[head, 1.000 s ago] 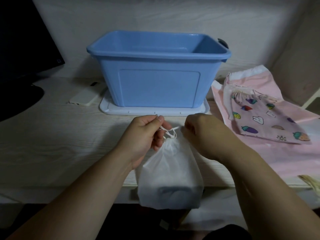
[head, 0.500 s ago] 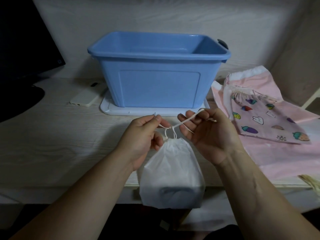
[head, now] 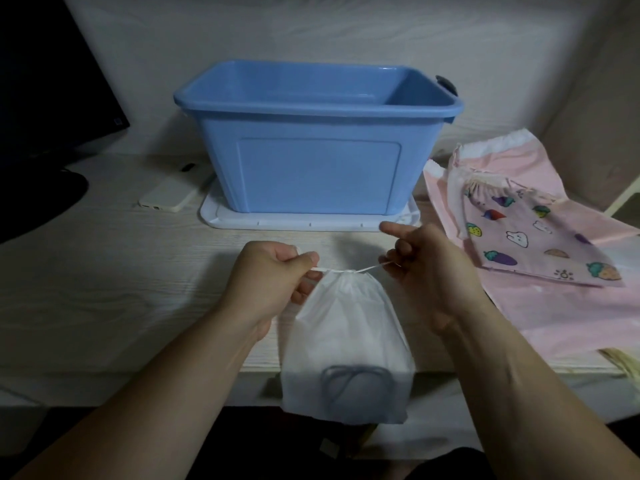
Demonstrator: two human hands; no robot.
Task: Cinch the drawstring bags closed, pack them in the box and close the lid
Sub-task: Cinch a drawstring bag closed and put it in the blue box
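A white drawstring bag (head: pixel 346 344) hangs in front of the table edge, its neck gathered tight. My left hand (head: pixel 273 275) pinches the string on the left of the neck. My right hand (head: pixel 426 268) pinches the string on the right, index finger stretched out. The string runs taut between both hands. Something dark and round shows through the bag's bottom. An open blue box (head: pixel 311 143) stands behind on its white lid (head: pixel 311 221). A printed fruit-pattern bag (head: pixel 540 244) lies on a pink bag (head: pixel 571 306) at the right.
A white phone (head: pixel 169 197) lies left of the lid. A dark monitor (head: pixel 52 98) and its base fill the far left. A wall runs behind the box. A yellowish cord end (head: pixel 623 362) shows at the right table edge.
My hands have moved apart sideways, pulling the strings out level. The bag's neck has cinched tighter, and the loose string loop above it is gone.
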